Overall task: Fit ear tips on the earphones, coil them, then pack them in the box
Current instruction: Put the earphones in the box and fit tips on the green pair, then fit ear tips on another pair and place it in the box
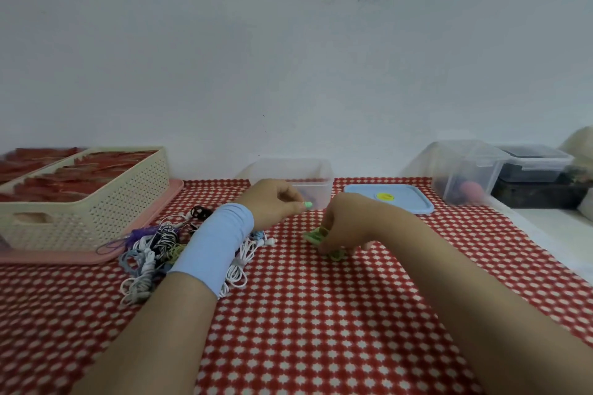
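Observation:
My left hand [275, 202], with a light blue wristband, pinches a small green ear tip [308, 204] just in front of a clear plastic box [321, 175]. My right hand [345, 224] presses on green earphones [316, 237] lying on the red patterned cloth; part of their cable [337, 255] shows under the fingers. A tangled pile of earphones [154, 253] in white, black, purple and blue lies left of my left forearm.
A cream perforated basket [96, 212] holding red packets sits on a pink tray [154, 221] at the left. A blue lid [391, 199] lies right of the clear box. Another clear container [462, 170] and a dark lidded box [532, 176] stand at the right.

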{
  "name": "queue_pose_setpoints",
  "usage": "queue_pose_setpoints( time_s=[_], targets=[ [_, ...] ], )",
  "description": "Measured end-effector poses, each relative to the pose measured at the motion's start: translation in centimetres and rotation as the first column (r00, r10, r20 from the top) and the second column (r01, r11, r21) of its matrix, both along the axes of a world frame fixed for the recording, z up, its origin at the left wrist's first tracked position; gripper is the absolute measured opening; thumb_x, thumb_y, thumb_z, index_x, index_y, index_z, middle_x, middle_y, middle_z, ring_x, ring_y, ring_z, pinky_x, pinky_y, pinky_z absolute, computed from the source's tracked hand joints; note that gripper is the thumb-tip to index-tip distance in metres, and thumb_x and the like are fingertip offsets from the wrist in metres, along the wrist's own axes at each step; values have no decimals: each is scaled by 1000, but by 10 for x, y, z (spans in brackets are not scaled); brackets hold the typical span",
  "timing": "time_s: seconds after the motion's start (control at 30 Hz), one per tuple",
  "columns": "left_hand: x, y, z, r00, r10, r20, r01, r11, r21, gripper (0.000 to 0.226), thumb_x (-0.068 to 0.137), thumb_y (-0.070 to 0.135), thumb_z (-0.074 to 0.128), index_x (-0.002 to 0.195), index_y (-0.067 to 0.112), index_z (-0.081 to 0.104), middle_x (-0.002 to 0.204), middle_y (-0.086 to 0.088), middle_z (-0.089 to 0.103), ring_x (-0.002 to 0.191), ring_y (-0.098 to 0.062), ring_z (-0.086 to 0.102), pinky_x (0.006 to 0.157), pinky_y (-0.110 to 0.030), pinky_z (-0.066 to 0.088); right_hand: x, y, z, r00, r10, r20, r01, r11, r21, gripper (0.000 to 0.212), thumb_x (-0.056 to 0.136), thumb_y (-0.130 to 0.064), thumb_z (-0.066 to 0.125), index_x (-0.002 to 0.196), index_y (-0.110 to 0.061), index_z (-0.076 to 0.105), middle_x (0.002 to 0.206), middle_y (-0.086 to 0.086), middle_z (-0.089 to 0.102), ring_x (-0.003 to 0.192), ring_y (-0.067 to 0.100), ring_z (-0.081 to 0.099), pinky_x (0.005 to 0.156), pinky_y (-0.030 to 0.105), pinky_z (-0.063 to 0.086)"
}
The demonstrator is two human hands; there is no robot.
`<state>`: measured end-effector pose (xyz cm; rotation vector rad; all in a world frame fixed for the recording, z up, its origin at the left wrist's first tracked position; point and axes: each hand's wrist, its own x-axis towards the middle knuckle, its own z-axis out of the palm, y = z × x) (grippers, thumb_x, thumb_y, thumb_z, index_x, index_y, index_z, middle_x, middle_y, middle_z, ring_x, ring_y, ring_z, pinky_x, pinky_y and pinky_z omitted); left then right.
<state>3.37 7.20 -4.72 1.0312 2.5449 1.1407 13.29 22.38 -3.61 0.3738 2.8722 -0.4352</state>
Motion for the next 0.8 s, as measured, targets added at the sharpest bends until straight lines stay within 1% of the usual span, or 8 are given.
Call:
queue_pose_setpoints(
  time_s=[0.1,0.2,0.3,0.43,0.5,0.57,0.7,0.8],
  targets=[
    [0,-4,-1,999,-4,32,6,999,-37,16,89,32,69,97,17,71,97,1,72,91,-15,67,89,-35,56,5,6,5,997,6,-80,-17,990,-137,21,88,-27,77,104,-13,78,86,7,77,72,21,76,51,22,55],
    [4,-5,8,989,-11,150,-2,997,84,18,92,25,66,102,11,67,100,-6,72,93,-17,71,84,-36,59,6,13,14,963,-46,-267,-32,959,-281,14,89,-22,76,102,-18,79,82,3,77,71,16,73,54,23,57],
    [6,-4,22,980,30,198,-89,951,297,11,93,14,65,102,7,65,90,-9,74,73,-11,73,70,-26,61,-5,18,26,914,-21,-405,-65,978,-198,16,89,-23,73,102,-23,81,78,-3,73,65,9,62,58,23,50],
    [-5,-1,41,985,97,140,-144,911,386,6,94,9,62,98,8,65,83,-7,75,69,-16,72,67,-27,61,-33,24,49,865,21,-501,-85,991,-106,21,90,-20,71,109,-24,79,96,-1,76,81,12,66,72,28,52],
    [-17,2,48,984,133,120,-168,917,363,6,93,11,62,97,10,66,84,-5,76,71,-17,72,66,-25,60,-49,28,56,854,20,-519,-63,996,-65,22,92,-21,69,112,-25,78,98,-2,75,85,16,64,78,32,53],
    [-33,6,50,981,176,86,-194,937,291,7,90,14,64,96,13,68,86,-3,75,78,-19,72,73,-30,60,-65,31,57,868,14,-497,-25,1000,-15,22,94,-24,67,115,-27,76,98,-4,72,87,16,63,78,34,53],
    [-61,13,38,964,237,-122,-238,971,6,6,86,28,68,88,23,72,93,5,71,89,-17,66,81,-31,52,-92,29,39,922,56,-384,-1,990,142,23,96,-29,64,116,-31,75,103,-5,72,92,16,64,76,32,51],
    [-71,12,23,957,210,-202,-236,965,-114,13,91,30,66,98,22,74,107,3,71,98,-17,62,87,-29,47,-106,26,26,947,77,-312,-19,982,186,24,95,-27,64,115,-29,76,107,-3,73,96,19,65,83,36,56]
  ],
)
